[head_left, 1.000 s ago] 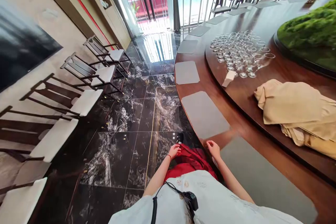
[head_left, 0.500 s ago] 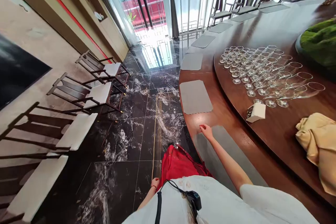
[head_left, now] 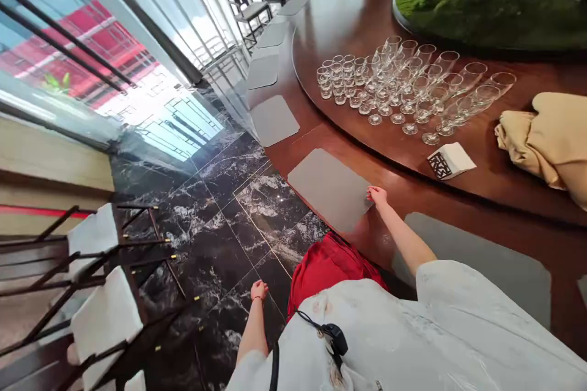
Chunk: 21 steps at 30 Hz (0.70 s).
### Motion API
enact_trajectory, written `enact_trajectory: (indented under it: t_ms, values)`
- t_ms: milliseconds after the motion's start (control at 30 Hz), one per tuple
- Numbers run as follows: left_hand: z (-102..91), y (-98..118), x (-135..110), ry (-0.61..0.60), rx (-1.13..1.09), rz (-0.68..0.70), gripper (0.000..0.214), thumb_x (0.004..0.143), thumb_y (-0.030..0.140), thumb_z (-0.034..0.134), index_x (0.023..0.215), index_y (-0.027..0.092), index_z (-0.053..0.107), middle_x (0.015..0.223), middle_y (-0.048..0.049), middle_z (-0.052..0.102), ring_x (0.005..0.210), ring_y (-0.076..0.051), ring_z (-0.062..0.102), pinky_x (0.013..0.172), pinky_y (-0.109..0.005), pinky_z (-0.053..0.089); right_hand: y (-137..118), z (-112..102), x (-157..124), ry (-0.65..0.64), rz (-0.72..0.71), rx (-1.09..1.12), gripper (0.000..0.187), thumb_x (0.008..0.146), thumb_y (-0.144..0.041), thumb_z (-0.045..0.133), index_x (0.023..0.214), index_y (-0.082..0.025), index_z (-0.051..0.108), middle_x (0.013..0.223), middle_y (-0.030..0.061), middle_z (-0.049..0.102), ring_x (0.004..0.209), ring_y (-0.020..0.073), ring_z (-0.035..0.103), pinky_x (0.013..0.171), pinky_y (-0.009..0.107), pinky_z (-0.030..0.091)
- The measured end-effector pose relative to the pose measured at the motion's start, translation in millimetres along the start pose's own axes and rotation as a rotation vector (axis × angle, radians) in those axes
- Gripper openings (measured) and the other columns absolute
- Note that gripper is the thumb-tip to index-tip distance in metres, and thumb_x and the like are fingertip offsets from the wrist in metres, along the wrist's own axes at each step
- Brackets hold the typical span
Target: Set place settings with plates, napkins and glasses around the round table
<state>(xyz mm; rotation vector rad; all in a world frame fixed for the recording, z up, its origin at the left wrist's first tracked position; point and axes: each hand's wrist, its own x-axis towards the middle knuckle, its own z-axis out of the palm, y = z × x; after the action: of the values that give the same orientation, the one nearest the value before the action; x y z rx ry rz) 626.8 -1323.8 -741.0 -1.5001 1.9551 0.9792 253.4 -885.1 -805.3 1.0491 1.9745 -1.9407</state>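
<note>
Nothing is held by the left hand (head_left: 259, 291), loosely curled above the marble floor (head_left: 215, 250). The right hand (head_left: 376, 196), slightly open and empty, is rested against the edge of a grey placemat (head_left: 328, 189) on the wooden table (head_left: 353, 244).

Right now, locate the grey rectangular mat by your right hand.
In the head view, the grey mat lies on the wooden table, centre-right, its corner touched by your right hand.

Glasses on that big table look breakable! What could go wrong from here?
The wine glasses stand packed close, so one bump could knock them together. Near the table's edge, the right hand touches a gray mat, which might slide. A glass dropped on the hard marble floor would probably shatter.
</note>
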Motion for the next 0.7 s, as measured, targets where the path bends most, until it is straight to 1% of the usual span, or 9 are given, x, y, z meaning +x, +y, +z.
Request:
enact_trajectory:
  t_ms: [100,133,200,300,367,433,533,600,700]
  values:
    - [-53.7,71.2,79.1,0.096,-0.026,0.013,0.01,0.085,0.012,0.045,0.082,0.021,0.049,0.083,-0.0032,0.066,0.1,-0.022,0.073,0.059,-0.024,0.051,-11.3,18.8,10.4,0.018,0.001,0.049,0.002,0.083,-0.013,0.063,0.085,-0.014,0.063,0.067,0.0013,0.065,0.047,0.0068,0.055,0.044,0.016,0.047]
    - [-63.7,98.7,102.4,0.107,-0.036,0.033,0.009,0.083,0.012,0.046,0.082,0.021,0.048,0.084,-0.0034,0.067,0.1,-0.022,0.073,0.059,-0.024,0.052,-17.9,25.3,18.3,0.027,-0.004,0.067,0.004,0.084,-0.011,0.062,0.086,-0.014,0.063,0.068,0.0014,0.065,0.048,0.0068,0.055,0.044,0.016,0.047]
    - [-71.1,155.8,141.3,0.104,-0.051,0.086,0.01,0.082,0.011,0.046,0.082,0.021,0.047,0.087,-0.0045,0.067,0.099,-0.021,0.073,0.062,-0.025,0.053,-36.2,37.9,41.4,0.057,-0.012,0.108,0.007,0.086,-0.009,0.059,0.088,-0.014,0.064,0.069,0.0016,0.065,0.048,0.0066,0.056,0.045,0.016,0.047]
    - [-56.8,236.3,178.5,0.057,-0.065,0.196,0.01,0.084,0.012,0.047,0.083,0.022,0.049,0.086,-0.0066,0.068,0.095,-0.022,0.074,0.068,-0.028,0.055,-77.8,56.1,90.2,0.121,-0.038,0.147,0.009,0.087,-0.009,0.058,0.092,-0.013,0.064,0.075,0.0034,0.067,0.048,0.0058,0.055,0.046,0.015,0.047]
    - [-40.4,280.1,193.4,0.01,-0.065,0.282,0.008,0.083,0.015,0.05,0.083,0.022,0.053,0.084,-0.007,0.069,0.092,-0.023,0.075,0.072,-0.031,0.057,-114.2,67.4,127.8,0.177,-0.073,0.163,0.017,0.085,-0.011,0.063,0.102,-0.012,0.065,0.086,0.0063,0.07,0.05,0.0052,0.056,0.047,0.015,0.048]
    - [-26.6,314.3,206.7,-0.05,-0.099,0.388,0.005,0.081,0.021,0.055,0.085,0.022,0.057,0.084,-0.0075,0.071,0.088,-0.024,0.075,0.075,-0.034,0.058,-153.3,77.5,165.8,0.258,-0.143,0.215,0.039,0.08,-0.014,0.069,0.119,-0.015,0.062,0.107,0.0101,0.07,0.056,0.0052,0.059,0.05,0.016,0.05]
    - [-16.8,357.9,230.5,-0.182,-0.217,0.576,0.028,0.074,0.04,0.064,0.093,0.019,0.064,0.088,-0.0107,0.073,0.08,-0.024,0.073,0.072,-0.035,0.057,-202.7,89.8,216.1,0.326,-0.277,0.317,0.063,0.074,-0.023,0.078,0.133,-0.022,0.055,0.127,0.0115,0.064,0.067,0.0087,0.063,0.056,0.019,0.053]
    - [-14.3,392.6,244.7,-0.272,-0.273,0.671,0.047,0.067,0.053,0.069,0.097,0.017,0.066,0.09,-0.0129,0.074,0.076,-0.023,0.072,0.069,-0.033,0.055,-220.3,96.6,239.1,0.311,-0.297,0.331,0.057,0.071,-0.029,0.081,0.124,-0.021,0.061,0.116,0.0092,0.069,0.07,0.0121,0.064,0.058,0.022,0.054]
    - [-6.8,465.0,250.2,-0.374,-0.275,0.755,0.058,0.06,0.059,0.072,0.097,0.014,0.069,0.088,-0.0128,0.074,0.074,-0.021,0.071,0.069,-0.031,0.054,-218.9,107.7,250.7,0.374,-0.265,0.309,0.037,0.073,-0.035,0.08,0.103,-0.018,0.066,0.092,0.006,0.071,0.067,0.0149,0.064,0.058,0.025,0.055]
